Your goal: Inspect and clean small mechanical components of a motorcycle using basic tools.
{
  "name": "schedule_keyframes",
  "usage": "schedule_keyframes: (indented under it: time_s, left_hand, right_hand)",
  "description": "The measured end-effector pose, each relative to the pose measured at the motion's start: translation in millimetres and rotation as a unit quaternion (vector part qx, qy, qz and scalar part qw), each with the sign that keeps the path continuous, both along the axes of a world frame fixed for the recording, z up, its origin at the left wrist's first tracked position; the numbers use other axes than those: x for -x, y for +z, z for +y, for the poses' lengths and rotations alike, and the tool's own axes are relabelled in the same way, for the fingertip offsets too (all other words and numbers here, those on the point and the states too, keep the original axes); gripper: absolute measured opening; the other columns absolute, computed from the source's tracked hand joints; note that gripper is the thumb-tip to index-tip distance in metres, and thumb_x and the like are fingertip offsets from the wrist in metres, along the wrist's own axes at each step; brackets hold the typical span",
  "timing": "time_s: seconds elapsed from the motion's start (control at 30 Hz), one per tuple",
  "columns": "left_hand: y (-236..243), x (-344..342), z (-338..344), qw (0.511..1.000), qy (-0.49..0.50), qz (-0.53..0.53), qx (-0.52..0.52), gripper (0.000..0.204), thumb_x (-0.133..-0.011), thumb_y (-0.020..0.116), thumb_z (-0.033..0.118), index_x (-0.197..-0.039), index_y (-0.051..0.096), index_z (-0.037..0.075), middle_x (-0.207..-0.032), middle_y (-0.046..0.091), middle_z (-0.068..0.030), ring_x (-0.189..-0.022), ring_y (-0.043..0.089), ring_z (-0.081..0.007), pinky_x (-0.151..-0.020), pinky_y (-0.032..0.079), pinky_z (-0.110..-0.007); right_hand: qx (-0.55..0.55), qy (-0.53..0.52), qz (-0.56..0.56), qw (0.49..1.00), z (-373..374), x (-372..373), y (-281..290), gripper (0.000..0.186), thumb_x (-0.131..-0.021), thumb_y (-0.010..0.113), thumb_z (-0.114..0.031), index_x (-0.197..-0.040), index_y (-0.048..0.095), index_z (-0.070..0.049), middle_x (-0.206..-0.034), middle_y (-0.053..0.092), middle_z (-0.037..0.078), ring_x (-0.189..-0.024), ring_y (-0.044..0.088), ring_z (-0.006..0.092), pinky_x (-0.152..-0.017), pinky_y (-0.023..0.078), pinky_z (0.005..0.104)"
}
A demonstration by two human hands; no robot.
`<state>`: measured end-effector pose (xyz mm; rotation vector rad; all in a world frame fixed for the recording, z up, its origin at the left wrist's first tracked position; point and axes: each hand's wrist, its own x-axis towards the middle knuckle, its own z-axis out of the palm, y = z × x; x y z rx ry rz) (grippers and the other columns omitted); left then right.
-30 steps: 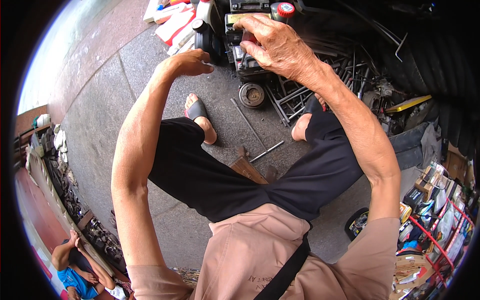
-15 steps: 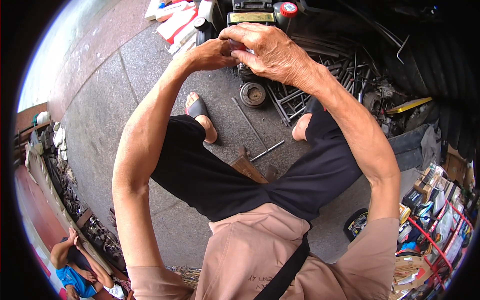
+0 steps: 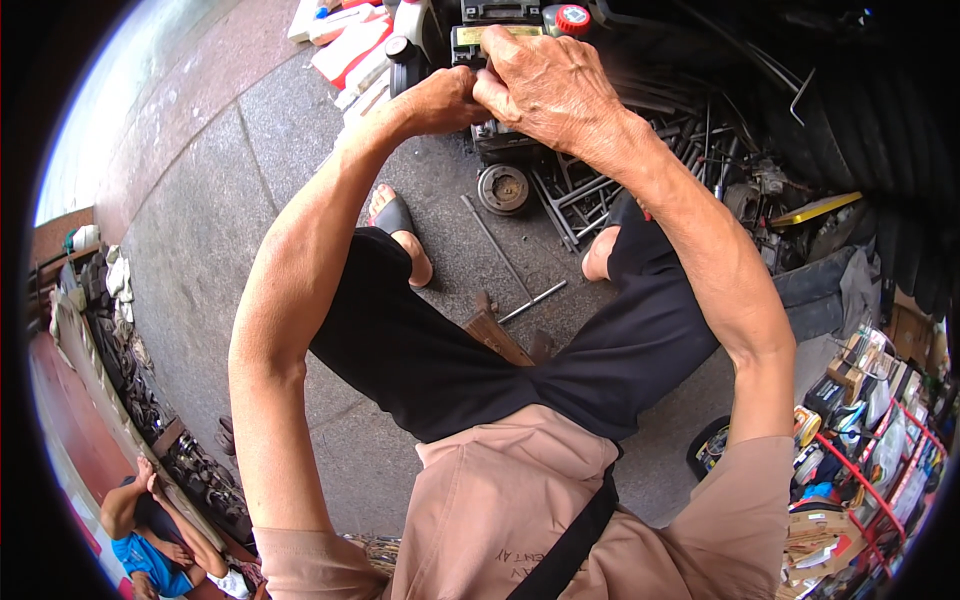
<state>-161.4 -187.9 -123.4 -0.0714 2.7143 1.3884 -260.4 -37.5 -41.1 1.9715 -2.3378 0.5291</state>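
Both hands meet in front of me at the top of the view, above a stack of black box-shaped units, perhaps batteries (image 3: 500,11). My left hand (image 3: 440,103) is closed in a fist. Against it presses the thumb side of my right hand (image 3: 550,95), whose fingers are curled inward. Whatever lies between the hands is hidden by the fingers. Just left of them stands a dark bottle with a black cap (image 3: 402,68). Behind my right hand is a container with a red cap (image 3: 572,19). A round metal part (image 3: 503,190) lies below the hands.
Between my feet lies a T-handled wrench (image 3: 537,299), near a wooden piece (image 3: 497,337). Metal rods and tools (image 3: 570,205) crowd the floor at right. Boxes and a red rack (image 3: 870,480) fill the lower right. Another person (image 3: 160,545) sits at the lower left.
My right hand has shifted slightly and its fingers are more curled. My left hand has closed further. A dark reddish thing glimpsed between the hands earlier is now hidden.
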Motion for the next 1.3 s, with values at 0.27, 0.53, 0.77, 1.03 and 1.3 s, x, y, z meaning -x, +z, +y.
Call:
schedule_keyframes:
  time_s: [0.27, 0.53, 0.77, 1.03, 1.3]
  left_hand:
    - [-10.2, 7.0, -0.6, 0.999, 0.025, 0.026, 0.015, 0.023, -0.082, 0.070, 0.022, -0.090, 0.069, 0.001, -0.071, 0.066, -0.0065, -0.066, 0.061, -0.0121, -0.063, 0.051, -0.029]
    - [17.7, 8.6, 13.3, 0.996, 0.055, 0.052, -0.048, 0.027, -0.079, 0.067, 0.011, -0.103, 0.060, 0.000, -0.082, 0.063, -0.0046, -0.074, 0.057, -0.0099, -0.065, 0.048, -0.028]
    - [20.2, 4.9, 15.9, 0.977, 0.077, 0.080, -0.179, 0.031, -0.086, 0.064, 0.011, -0.115, 0.056, 0.006, -0.090, 0.059, 0.0020, -0.078, 0.054, -0.0065, -0.070, 0.046, -0.022]
    - [25.6, 6.0, 23.2, 0.977, 0.166, 0.121, 0.060, 0.036, -0.079, 0.079, 0.026, -0.104, 0.064, 0.005, -0.083, 0.064, -0.0022, -0.075, 0.056, -0.0085, -0.071, 0.048, -0.026]
    - [36.7, 5.0, 26.1, 0.952, 0.229, 0.131, 0.154, 0.051, -0.067, 0.081, 0.052, -0.086, 0.069, 0.007, -0.066, 0.065, -0.0107, -0.062, 0.065, -0.0276, -0.060, 0.052, -0.039]
  right_hand:
    - [0.010, 0.042, 0.085, 0.995, 4.3, 9.5, -3.6, 0.032, -0.084, 0.059, -0.025, -0.112, 0.058, -0.008, -0.093, 0.066, 0.013, -0.083, 0.067, 0.0300, -0.067, 0.056, 0.0400]
    - [0.106, 0.085, -0.077, 0.988, -3.2, 14.9, -4.5, 0.035, -0.083, 0.057, -0.026, -0.103, 0.055, 0.003, -0.096, 0.060, 0.026, -0.089, 0.062, 0.0386, -0.079, 0.051, 0.0437]
    - [0.059, 0.037, -0.109, 0.992, 6.1, 57.6, -7.4, 0.058, -0.089, 0.057, -0.054, -0.109, 0.064, 0.000, -0.086, 0.067, 0.014, -0.071, 0.067, 0.0233, -0.068, 0.055, 0.0355]
    - [-0.188, -0.116, -0.099, 0.970, 10.9, 83.7, -25.6, 0.038, -0.085, 0.058, -0.041, -0.093, 0.067, -0.005, -0.087, 0.068, 0.015, -0.083, 0.066, 0.0306, -0.074, 0.053, 0.0422]
    - [-0.235, -0.215, -0.243, 0.916, 3.0, 42.4, -80.9, 0.027, -0.083, 0.059, -0.030, -0.082, 0.069, -0.004, -0.083, 0.070, 0.017, -0.081, 0.069, 0.0288, -0.077, 0.055, 0.0424]
